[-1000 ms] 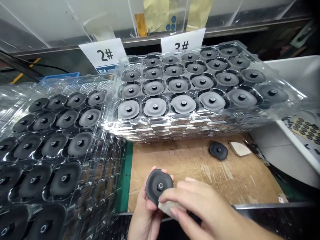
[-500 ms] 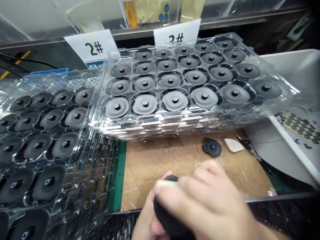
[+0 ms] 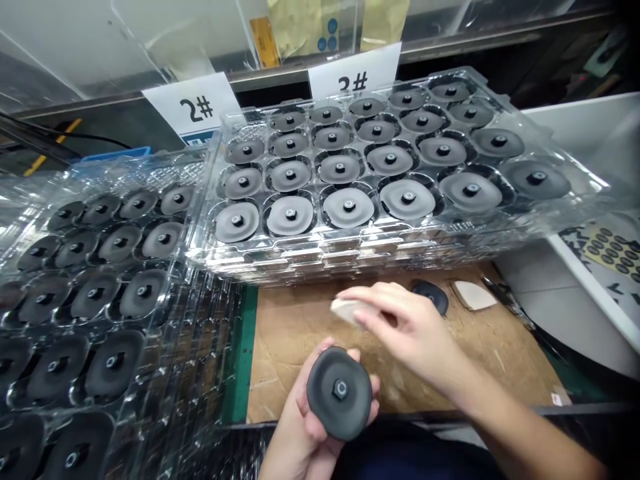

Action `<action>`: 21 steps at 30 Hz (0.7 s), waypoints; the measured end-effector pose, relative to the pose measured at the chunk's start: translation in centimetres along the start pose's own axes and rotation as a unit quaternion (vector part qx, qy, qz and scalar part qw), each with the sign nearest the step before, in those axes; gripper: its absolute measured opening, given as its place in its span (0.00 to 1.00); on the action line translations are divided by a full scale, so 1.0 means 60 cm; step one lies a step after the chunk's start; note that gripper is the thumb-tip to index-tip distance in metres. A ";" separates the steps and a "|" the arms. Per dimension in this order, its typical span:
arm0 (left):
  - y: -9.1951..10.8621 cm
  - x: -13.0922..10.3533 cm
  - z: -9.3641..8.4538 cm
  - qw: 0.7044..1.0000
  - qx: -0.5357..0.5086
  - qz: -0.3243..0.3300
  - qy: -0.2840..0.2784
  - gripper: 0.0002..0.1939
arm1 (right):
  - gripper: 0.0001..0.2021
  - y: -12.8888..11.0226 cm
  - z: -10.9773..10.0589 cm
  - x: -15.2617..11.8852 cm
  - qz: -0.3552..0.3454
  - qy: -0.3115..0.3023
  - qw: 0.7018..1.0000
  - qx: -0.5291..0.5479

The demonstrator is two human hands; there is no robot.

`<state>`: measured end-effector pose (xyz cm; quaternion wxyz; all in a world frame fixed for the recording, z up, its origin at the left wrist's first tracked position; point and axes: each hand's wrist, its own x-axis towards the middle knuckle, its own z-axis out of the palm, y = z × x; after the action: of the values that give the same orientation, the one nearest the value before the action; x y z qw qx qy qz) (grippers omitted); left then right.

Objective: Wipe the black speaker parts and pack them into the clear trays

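Note:
A round black part (image 3: 345,407) with a small metal-centred post faces up in my left hand (image 3: 303,407), whose fingers wrap round its edge and underside. Above and to the right of it, my right hand (image 3: 410,320) pinches a thin cream-coloured pad (image 3: 353,310) between thumb and fingers. The pad and the held part are apart. Another black part (image 3: 431,297) lies on the brown cardboard (image 3: 285,347), partly hidden by my right hand. Beside it sits a second cream pad (image 3: 474,295).
A stack of clear trays (image 3: 325,250) with several black parts stands behind the cardboard. More filled trays (image 3: 165,293) are at the left. At the right is a white bin (image 3: 595,287) with stickers. Signs (image 3: 197,110) stand at the back.
My right hand has moved up and right, away from the black part, and now shows the cream pad. The part in my left hand has turned to face up.

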<state>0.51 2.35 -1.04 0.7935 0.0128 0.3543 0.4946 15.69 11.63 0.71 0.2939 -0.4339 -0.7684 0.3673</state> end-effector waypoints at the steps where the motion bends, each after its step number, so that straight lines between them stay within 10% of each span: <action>1: 0.002 -0.001 -0.003 1.000 -0.014 0.001 -0.003 0.32 | 0.10 0.020 -0.001 -0.008 0.064 0.012 0.998 -0.007; 10: -0.007 0.017 -0.042 0.995 -0.095 0.028 0.021 0.25 | 0.13 0.081 0.096 -0.190 0.066 -0.141 0.988 -0.024; 16: -0.008 0.019 -0.024 0.996 -0.072 0.038 0.042 0.26 | 0.12 0.042 0.043 -0.107 0.130 0.024 0.991 0.018; 21: -0.015 0.016 -0.012 0.994 -0.022 0.064 0.081 0.30 | 0.14 -0.053 0.024 -0.036 -0.008 0.070 0.996 0.064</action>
<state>1.07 2.41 -2.42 0.7289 -0.0225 0.4049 0.5516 14.12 8.15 2.21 0.3769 -0.4323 -0.7247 0.3818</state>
